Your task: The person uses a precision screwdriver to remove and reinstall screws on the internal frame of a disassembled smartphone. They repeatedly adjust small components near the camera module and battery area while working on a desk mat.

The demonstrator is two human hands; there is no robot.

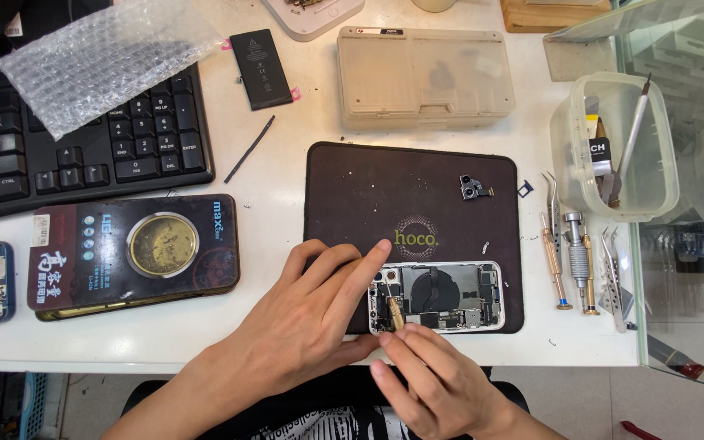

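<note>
At the near edge of the white counter (pixel 287 175), the right hand (pixel 429 379) pinches a small brass-tipped screwdriver (pixel 394 313), fingers closed round it, its tip in the opened phone (pixel 437 296) lying on a dark mat (pixel 385 183). The left hand (pixel 311 314) lies flat and spread, forefinger steadying the phone's top edge. Left sits one dark red flat box (pixel 132 254) with a round gold window. Right lie two screwdrivers (pixel 572 265) and tweezers. Farther back: one black battery (pixel 261 68), one beige case (pixel 424 77), and one keyboard (pixel 75 147).

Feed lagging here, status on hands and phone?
Left hand steadies opened white-framed phone. Right hand holds brass-tipped screwdriver inside it. Nothing blocking.
</note>
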